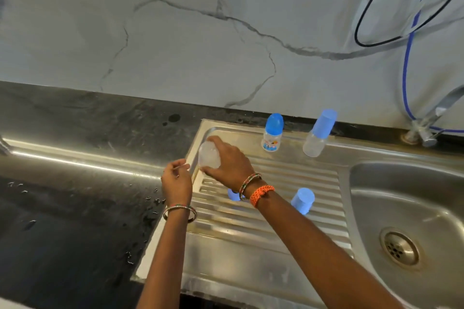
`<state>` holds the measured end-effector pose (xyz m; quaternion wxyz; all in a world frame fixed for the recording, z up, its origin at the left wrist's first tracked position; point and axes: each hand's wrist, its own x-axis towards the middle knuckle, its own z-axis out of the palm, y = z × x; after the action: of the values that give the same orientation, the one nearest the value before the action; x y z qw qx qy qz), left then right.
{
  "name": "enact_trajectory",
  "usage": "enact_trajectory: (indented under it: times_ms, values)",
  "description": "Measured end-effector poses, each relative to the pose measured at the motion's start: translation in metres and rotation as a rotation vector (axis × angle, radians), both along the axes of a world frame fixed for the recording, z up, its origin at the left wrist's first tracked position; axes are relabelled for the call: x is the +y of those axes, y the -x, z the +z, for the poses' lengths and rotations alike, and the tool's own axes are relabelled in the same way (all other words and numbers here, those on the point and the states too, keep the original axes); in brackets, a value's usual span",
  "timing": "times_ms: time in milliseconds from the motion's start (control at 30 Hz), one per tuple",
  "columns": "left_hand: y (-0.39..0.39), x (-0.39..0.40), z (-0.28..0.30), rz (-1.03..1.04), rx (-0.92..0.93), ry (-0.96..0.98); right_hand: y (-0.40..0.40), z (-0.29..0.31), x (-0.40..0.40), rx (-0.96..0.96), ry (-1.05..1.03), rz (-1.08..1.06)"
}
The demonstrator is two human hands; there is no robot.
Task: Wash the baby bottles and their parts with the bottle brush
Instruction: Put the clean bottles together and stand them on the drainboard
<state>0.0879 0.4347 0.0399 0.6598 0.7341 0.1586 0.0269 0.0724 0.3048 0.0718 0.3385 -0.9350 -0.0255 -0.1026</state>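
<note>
My right hand [227, 159] grips a clear bottle body [208, 155] at the far left corner of the steel drainboard [263, 228], base turned up. My left hand [175, 178] hovers just left of it with fingers loosely curled; whether a small clear part sits at its fingertips I cannot tell. A small capped bottle with a blue cap [272, 133] and a taller capped bottle [317, 133] stand at the back of the drainboard. A loose blue cap [302, 200] sits on the ribs. Another blue part [233, 194] peeks out under my right wrist. No brush is in sight.
The sink basin [376, 208] with its drain [399, 248] lies at the right. A tap base [424, 135] with blue and black hoses stands at the back right. Dark wet countertop [62, 233] spreads to the left, marble wall behind.
</note>
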Motion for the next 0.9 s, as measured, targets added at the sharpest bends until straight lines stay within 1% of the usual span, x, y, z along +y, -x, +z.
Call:
enact_trajectory:
  times_ms: [67,133,267,400,500,533,567,633,667,700,733,767,800,833,867,900]
  values:
    - [0.004,-0.013,0.014,-0.005,-0.071,0.002,0.013,0.023,-0.018,-0.080,-0.172,-0.091]
    - [0.013,-0.037,0.029,-0.059,-0.142,0.033,0.032,0.049,-0.043,-0.150,-0.313,-0.185]
    - [0.040,-0.101,0.053,-0.265,-0.190,0.092,0.076,0.091,-0.099,-0.292,-0.408,-0.407]
    - [0.074,-0.159,0.065,-0.415,-0.209,0.103,0.131,0.117,-0.154,-0.346,-0.423,-0.556]
    - [0.103,-0.194,0.068,-0.503,-0.166,0.128,0.174,0.119,-0.197,-0.342,-0.379,-0.589]
    - [0.111,-0.203,0.067,-0.518,-0.148,0.135,0.187,0.115,-0.208,-0.351,-0.345,-0.615]
    - [0.120,-0.212,0.065,-0.528,-0.131,0.143,0.201,0.104,-0.220,-0.400,-0.319,-0.677]
    - [0.137,-0.226,0.060,-0.541,-0.109,0.150,0.224,0.066,-0.242,-0.552,-0.235,-0.855]
    - [0.144,-0.230,0.057,-0.546,-0.088,0.157,0.233,0.042,-0.254,-0.437,-0.104,-0.894]
    - [0.150,-0.233,0.056,-0.561,-0.059,0.169,0.242,0.019,-0.264,-0.144,0.010,-0.823]
    - [0.160,-0.237,0.054,-0.588,-0.017,0.171,0.257,-0.002,-0.271,0.287,0.048,-0.729]
    - [0.166,-0.240,0.054,-0.614,0.022,0.158,0.267,-0.013,-0.277,0.641,-0.003,-0.663]
    - [0.174,-0.242,0.054,-0.652,0.062,0.124,0.279,-0.017,-0.280,0.816,-0.075,-0.675]
    - [0.180,-0.242,0.055,-0.691,0.089,0.091,0.283,-0.018,-0.285,0.760,-0.100,-0.735]
    - [0.183,-0.243,0.056,-0.723,0.107,0.074,0.281,-0.014,-0.293,0.598,-0.081,-0.792]
    - [0.188,-0.243,0.054,-0.743,0.123,0.055,0.280,-0.006,-0.297,0.382,-0.076,-0.863]
